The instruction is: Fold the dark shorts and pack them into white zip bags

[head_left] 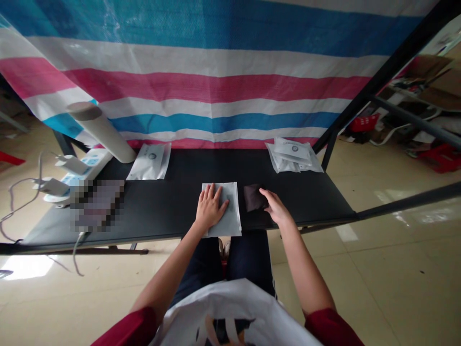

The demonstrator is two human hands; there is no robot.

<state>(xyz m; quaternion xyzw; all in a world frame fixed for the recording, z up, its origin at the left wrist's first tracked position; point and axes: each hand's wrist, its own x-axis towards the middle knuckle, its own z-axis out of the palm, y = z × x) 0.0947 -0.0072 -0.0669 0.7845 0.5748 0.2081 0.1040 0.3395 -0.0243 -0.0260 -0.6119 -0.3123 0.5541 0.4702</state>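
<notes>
My left hand [209,205] lies flat with its fingers spread on a whitish, frosted zip bag [232,216] at the table's near edge. The bag looks flat, and faint print shows beside my thumb. Just right of it is a small dark brown folded piece, perhaps fabric [254,197]. My right hand [275,206] pinches that piece by its right edge, thumb on top and the other fingers mostly hidden beneath.
The black table [187,166] also bears a filled zip bag [150,161], a pile of similar bags [294,156], a pale bottle [104,134], a power strip [90,168] with chargers and a blurred-out device [99,204]. A striped tarp [216,86] hangs behind.
</notes>
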